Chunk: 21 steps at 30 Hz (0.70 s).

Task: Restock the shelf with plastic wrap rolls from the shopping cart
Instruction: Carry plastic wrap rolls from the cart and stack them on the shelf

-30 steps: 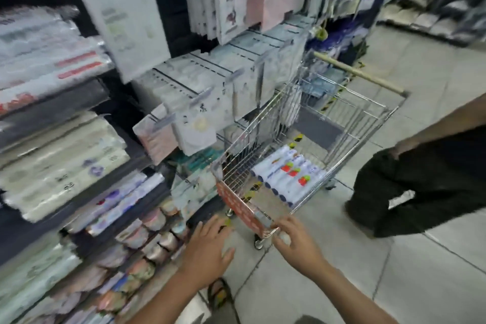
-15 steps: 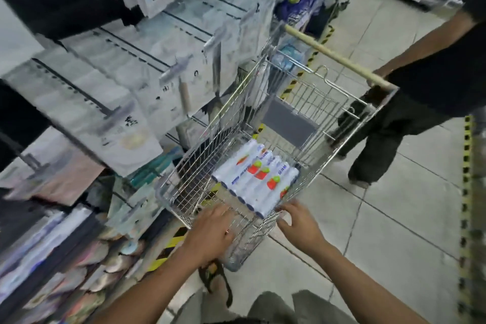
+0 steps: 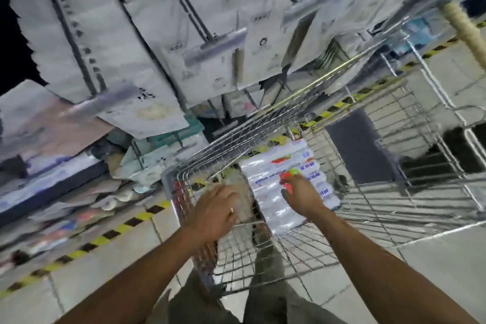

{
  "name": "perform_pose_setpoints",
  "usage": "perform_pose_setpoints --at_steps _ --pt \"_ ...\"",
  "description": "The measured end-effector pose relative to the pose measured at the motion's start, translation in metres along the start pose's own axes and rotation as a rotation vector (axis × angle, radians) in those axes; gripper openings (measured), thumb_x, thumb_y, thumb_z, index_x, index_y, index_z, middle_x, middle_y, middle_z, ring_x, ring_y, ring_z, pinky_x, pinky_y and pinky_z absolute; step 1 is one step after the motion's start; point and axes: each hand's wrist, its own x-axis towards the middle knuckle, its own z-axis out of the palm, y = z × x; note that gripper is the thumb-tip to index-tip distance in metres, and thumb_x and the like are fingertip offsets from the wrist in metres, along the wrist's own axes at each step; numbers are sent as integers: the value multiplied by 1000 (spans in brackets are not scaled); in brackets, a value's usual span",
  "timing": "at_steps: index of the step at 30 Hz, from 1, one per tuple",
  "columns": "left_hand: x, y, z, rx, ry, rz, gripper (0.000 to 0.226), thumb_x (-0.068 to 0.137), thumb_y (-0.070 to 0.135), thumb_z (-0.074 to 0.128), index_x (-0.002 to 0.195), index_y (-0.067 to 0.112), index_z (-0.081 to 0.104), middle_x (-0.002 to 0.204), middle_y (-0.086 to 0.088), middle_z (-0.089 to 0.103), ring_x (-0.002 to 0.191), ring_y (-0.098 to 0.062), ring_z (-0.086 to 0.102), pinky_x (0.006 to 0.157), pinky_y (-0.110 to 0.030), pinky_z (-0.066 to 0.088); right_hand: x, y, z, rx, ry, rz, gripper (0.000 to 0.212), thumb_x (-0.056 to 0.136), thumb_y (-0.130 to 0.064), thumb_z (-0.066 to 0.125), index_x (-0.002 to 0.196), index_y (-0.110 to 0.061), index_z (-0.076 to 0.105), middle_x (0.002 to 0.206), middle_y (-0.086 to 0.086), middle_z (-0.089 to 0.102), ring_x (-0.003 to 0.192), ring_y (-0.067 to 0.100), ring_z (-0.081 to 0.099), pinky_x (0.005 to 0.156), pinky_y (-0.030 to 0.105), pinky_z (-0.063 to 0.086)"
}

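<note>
Right grip (image 3: pixel 302 196) lies on top of the rolls (image 3: pixel 273 192), fingers pointing forward onto a red-green label. Too blurred to tell whether any finger curls round a roll, so grasp unknown. Left grip (image 3: pixel 215 209) is beside it, fingers loosely out and holding nothing, over the bare cart floor just left of the rolls and just inside the near wall.

Rolls are in the cart (image 3: pixel 263 126), on its floor, packed side by side in a flat row. Long axes appear to run away from the person, leaning slightly left, with the near ends by the near wall. The rolls are directly under the right grip and just right of the left grip, so the right is nearer. Judgement: step is the pick from the cart, nothing lifted yet. A grasp would go across a roll's width, with a straight lift over the wire wall.

The shelf (image 3: pixel 52 179) is on the left, well apart from both grips, across the cart's left wall. Hanging packs (image 3: pixel 184 21) sit above it.

Writing: blue print on the rolls, unreadable. Tags on the hanging packs are blurred too. Yellow-black tape (image 3: pixel 105 234) runs along the floor at the shelf base.
</note>
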Motion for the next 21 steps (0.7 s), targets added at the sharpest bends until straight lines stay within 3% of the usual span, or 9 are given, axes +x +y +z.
perform_pose_setpoints --at_steps 5,11,14,16,19,21 --pt "26 8 17 -140 89 -210 59 95 47 36 142 21 58 153 -7 51 142 -27 46 114 -44 40 109 17 2 -209 -155 -100 46 92 -27 63 138 -20 58 135 12 58 127 36 51 101 42 48" --pt "51 5 49 -215 92 -372 46 87 45 52 127 26 67 130 -3 68 117 -25 68 86 -39 60 204 21 19 -536 -242 -273 62 92 -35 62 150 -24 41 149 7 47 137 30 42 110 41 40" --pt "55 1 61 -233 138 -404 52 91 46 49 134 22 64 139 -4 62 127 -25 60 97 -42 57 230 27 32 -660 -300 -322 65 92 -44 62 149 -27 38 148 5 48 136 29 45 111 42 37" --pt "57 -2 64 -308 72 -470 55 95 49 44 144 26 55 150 1 52 139 -21 47 110 -40 47 241 31 35 -678 -311 -344 63 91 -43 64 148 -30 40 149 2 48 135 27 45 111 43 35" --pt "56 -8 70 -439 32 -532 60 93 60 35 144 32 51 148 9 51 139 -15 44 111 -36 42 246 30 30 -683 -311 -383 62 94 -41 64 150 -30 41 150 -2 47 137 25 43 112 42 32" --pt "57 -10 71 -521 33 -561 51 97 54 45 141 31 53 144 8 54 135 -15 48 108 -33 42 240 26 21 -723 -277 -446 60 94 -42 63 149 -29 41 147 -3 49 134 24 46 108 42 34"
